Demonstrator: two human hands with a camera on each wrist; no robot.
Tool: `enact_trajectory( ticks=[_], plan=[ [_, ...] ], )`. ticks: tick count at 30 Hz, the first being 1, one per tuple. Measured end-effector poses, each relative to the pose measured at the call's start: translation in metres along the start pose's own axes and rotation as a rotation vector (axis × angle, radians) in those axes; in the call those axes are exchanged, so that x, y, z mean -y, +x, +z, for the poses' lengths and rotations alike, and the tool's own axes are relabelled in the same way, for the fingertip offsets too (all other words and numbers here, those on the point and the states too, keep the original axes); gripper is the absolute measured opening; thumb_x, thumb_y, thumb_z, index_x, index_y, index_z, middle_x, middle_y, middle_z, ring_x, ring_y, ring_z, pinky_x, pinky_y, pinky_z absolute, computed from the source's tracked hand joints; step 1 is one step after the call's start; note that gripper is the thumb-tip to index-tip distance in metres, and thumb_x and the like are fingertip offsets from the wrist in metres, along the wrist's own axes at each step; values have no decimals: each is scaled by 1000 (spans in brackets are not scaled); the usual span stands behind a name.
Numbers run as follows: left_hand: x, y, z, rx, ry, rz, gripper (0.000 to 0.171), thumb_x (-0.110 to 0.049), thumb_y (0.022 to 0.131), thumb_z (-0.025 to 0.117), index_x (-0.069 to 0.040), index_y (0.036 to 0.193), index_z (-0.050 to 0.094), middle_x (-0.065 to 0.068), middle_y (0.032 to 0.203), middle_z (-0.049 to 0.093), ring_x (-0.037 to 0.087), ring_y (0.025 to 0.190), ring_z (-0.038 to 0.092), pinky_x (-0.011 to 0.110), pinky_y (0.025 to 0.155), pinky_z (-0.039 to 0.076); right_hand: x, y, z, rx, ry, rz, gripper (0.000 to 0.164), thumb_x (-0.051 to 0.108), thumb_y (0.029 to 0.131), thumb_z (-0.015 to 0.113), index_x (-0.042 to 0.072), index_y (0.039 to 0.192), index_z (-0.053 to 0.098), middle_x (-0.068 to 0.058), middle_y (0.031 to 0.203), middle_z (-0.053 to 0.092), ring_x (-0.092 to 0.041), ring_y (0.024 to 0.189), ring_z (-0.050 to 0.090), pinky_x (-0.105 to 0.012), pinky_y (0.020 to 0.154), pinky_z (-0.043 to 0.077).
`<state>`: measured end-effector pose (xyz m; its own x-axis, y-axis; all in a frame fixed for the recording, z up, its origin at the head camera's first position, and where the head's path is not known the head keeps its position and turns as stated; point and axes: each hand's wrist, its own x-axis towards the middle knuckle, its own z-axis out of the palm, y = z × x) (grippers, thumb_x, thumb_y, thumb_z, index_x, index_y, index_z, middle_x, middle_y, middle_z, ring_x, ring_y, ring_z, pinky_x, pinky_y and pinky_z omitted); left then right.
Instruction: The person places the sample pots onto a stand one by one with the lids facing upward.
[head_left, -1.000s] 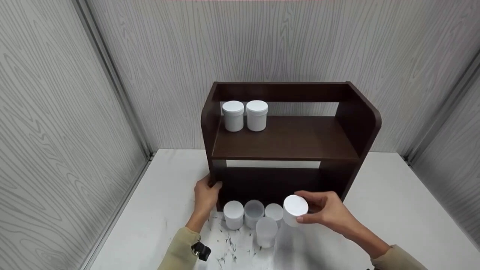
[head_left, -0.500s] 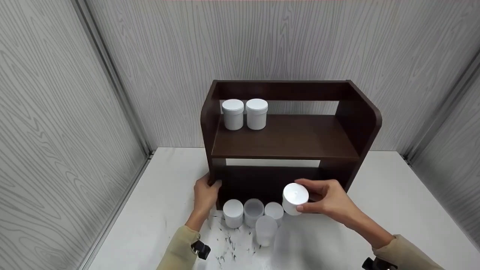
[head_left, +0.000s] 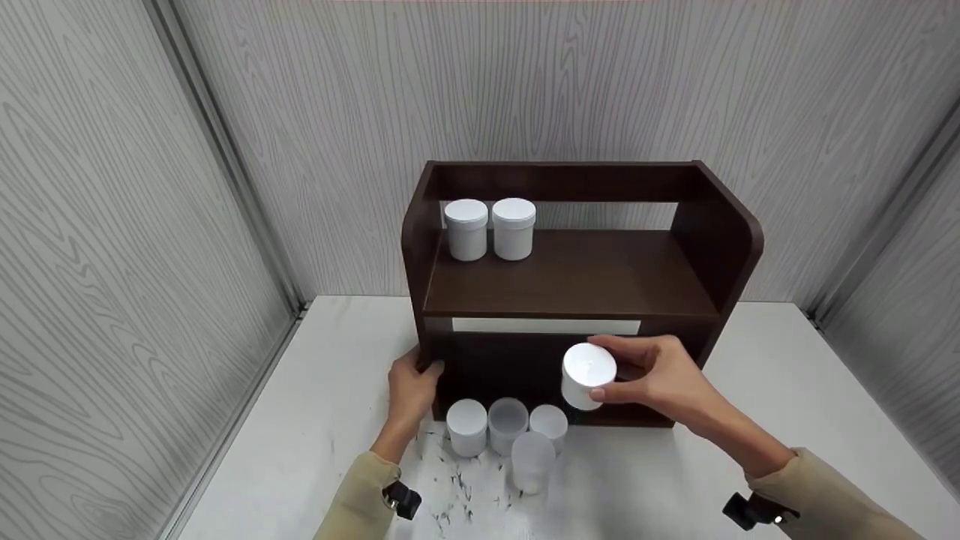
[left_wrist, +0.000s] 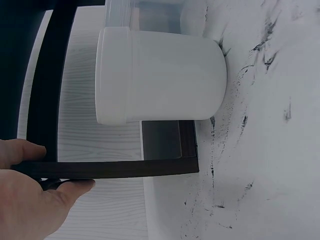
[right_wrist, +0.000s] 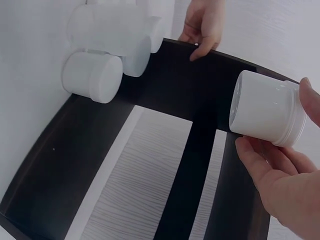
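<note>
My right hand [head_left: 664,382] pinches a white lidded jar [head_left: 587,369] between thumb and fingers, lifted in front of the dark brown shelf's [head_left: 570,289] lower opening. In the right wrist view the jar [right_wrist: 265,106] lies across the picture, its lid end against my fingers. My left hand [head_left: 411,390] grips the left side panel [left_wrist: 110,169] of the shelf, thumb on one face and fingers on the other. Just right of that hand, a white lidded jar [head_left: 466,429] stands on the table. Two matching jars [head_left: 466,231] stand side by side on the upper board's left part.
Beside the white jar on the table stand several translucent containers, one [head_left: 508,426] with a greyish top and another [head_left: 533,463] nearer the front. Dark marks [head_left: 461,487] spot the white table [head_left: 337,420]. Wood-grain panels [head_left: 555,82] enclose the back and sides.
My right hand has raised the white jar from beside the table containers up before the shelf's lower opening. My left hand stays on the side panel.
</note>
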<state>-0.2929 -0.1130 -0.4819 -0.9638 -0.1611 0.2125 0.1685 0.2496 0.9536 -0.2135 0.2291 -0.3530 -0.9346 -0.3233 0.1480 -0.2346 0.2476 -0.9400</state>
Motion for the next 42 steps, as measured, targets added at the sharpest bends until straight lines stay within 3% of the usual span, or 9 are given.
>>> enact_trajectory(
  ticks=[24, 36, 42],
  plan=[
    [-1, -1, 1, -1, 4, -19, 50, -7, 100, 61, 12, 146, 53, 29, 139, 62, 41, 131, 58, 52, 110, 46, 53, 29, -6, -35, -7, -51, 67, 4, 75, 94, 0, 137, 69, -12, 125, 74, -24, 115, 70, -31, 91, 58],
    [-1, -1, 0, 0, 20, -20, 51, -6, 100, 61, 13, 147, 52, 30, 140, 61, 42, 132, 58, 53, 111, 45, 71, 63, -15, -20, 76, -69, 65, 2, 78, 92, -2, 138, 67, -15, 122, 75, -26, 112, 72, -36, 91, 60],
    [-2, -1, 0, 15, 13, -15, 52, -6, 101, 60, 13, 148, 50, 31, 141, 59, 44, 133, 56, 54, 112, 44, 73, 83, -26, -19, 53, -52, 65, 7, 79, 93, 0, 138, 67, -13, 120, 76, -21, 110, 72, -31, 92, 58]
  ],
)
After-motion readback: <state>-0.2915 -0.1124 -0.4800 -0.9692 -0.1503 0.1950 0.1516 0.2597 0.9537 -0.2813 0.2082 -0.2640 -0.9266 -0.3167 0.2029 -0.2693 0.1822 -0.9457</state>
